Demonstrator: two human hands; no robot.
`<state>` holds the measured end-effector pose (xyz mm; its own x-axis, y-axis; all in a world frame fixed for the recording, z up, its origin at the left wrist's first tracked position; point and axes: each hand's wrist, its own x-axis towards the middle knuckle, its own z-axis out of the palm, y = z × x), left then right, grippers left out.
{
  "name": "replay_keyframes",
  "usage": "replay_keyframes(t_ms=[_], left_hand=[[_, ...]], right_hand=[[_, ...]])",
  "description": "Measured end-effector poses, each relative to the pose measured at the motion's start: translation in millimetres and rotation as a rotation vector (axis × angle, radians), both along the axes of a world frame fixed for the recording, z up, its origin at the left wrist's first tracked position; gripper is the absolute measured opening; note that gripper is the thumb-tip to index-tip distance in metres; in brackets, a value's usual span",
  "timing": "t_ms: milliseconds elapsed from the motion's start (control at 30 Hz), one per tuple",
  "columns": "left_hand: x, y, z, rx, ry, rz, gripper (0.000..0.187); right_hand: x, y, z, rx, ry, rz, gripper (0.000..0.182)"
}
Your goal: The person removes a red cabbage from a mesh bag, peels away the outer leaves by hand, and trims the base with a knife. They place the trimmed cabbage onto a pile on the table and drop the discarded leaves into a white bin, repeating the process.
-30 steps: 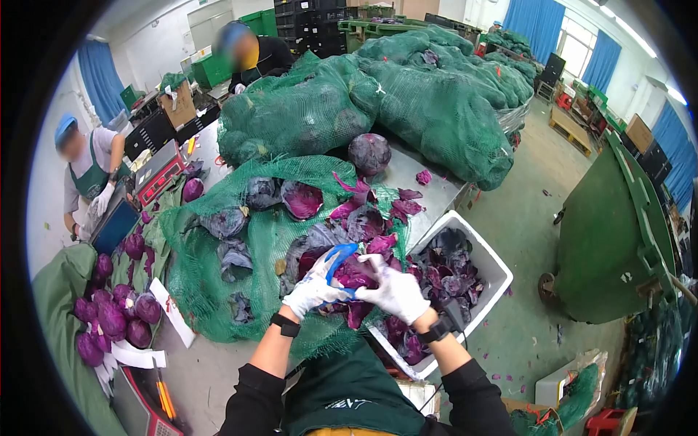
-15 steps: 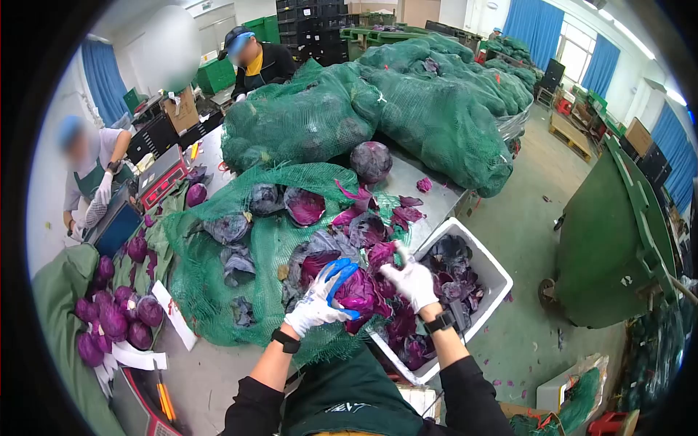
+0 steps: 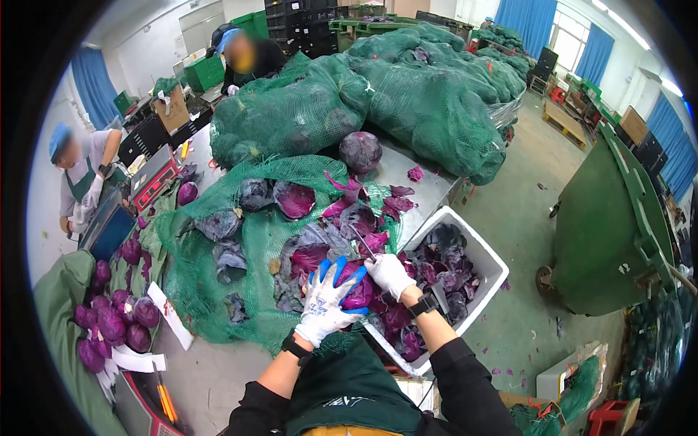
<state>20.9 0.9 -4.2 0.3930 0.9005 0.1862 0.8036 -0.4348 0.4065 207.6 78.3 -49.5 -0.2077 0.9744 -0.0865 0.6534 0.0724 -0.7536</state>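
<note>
A purple cabbage [image 3: 356, 287] rests near the table's front edge, beside loose dark leaves [image 3: 289, 280] on a green net [image 3: 211, 291]. My left hand [image 3: 327, 299], in a white and blue glove, lies on the cabbage with its fingers spread, gripping its left side. My right hand [image 3: 390, 275], in a white glove, is closed round a thin knife [image 3: 361, 243] whose blade points up and left, just right of the cabbage. A white foam box [image 3: 494, 275] holding purple leaves stands to the right of my right hand.
Full green net sacks [image 3: 291, 116] lie across the back. Peeled cabbages [image 3: 111, 323] are heaped at the left. A large green bin [image 3: 611, 232] stands on the right floor. Two people [image 3: 87, 171] work beyond the table at the left and back.
My left hand has turned over the cabbage, back of the glove up. My right hand has moved left and closed, and the knife blade now shows. The view has shifted slightly.
</note>
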Motion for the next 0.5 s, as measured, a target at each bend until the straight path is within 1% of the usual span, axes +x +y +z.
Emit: replay_keyframes(t_ms=[67, 100, 133, 200, 233, 267, 300, 333, 367, 400, 467, 500], left_hand=[[-11, -4, -10, 0.103, -0.122, -0.050, 0.083], [-19, -3, -14, 0.128, -0.179, -0.032, 0.081], [-26, -4, -20, 0.153, -0.322, 0.009, 0.085], [-39, 5, -38, 0.045, -0.723, 0.141, 0.086], [-43, 13, -28, -0.096, -0.974, 0.190, 0.079], [-46, 15, -18, -0.305, -1.281, 0.222, 0.066], [-44, 18, -19, -0.359, -1.529, 0.207, 0.061], [-42, 20, -20, -0.409, -1.779, 0.185, 0.056], [-32, 19, -15, -0.379, -1.760, 0.180, 0.053], [-30, 29, -37, -0.337, -1.767, 0.197, 0.050], [-11, 17, -35, -0.498, -1.949, 0.162, 0.052], [2, 4, -24, -0.537, -1.963, 0.237, 0.053]], right_hand=[[17, 10, -48, 0.052, -0.162, -0.047, 0.036], [24, 5, -64, 0.129, -0.106, -0.084, 0.035], [25, -4, -59, 0.003, 0.011, -0.181, 0.036], [26, -6, -61, 0.055, -0.060, -0.268, 0.037], [32, -8, -59, 0.135, -0.154, -0.359, 0.035], [39, -9, -56, 0.220, -0.248, -0.451, 0.033], [44, -16, -41, 0.184, -0.176, -0.536, 0.032], [40, -27, -9, 0.244, -0.199, -0.570, 0.043], [31, -35, 16, 0.274, -0.112, -0.604, 0.051], [19, -44, 35, 0.298, -0.026, -0.638, 0.060], [-10, -61, 58, 0.435, 0.210, -0.340, 0.078], [-25, -62, 43, 0.444, 0.270, -0.229, 0.085]])
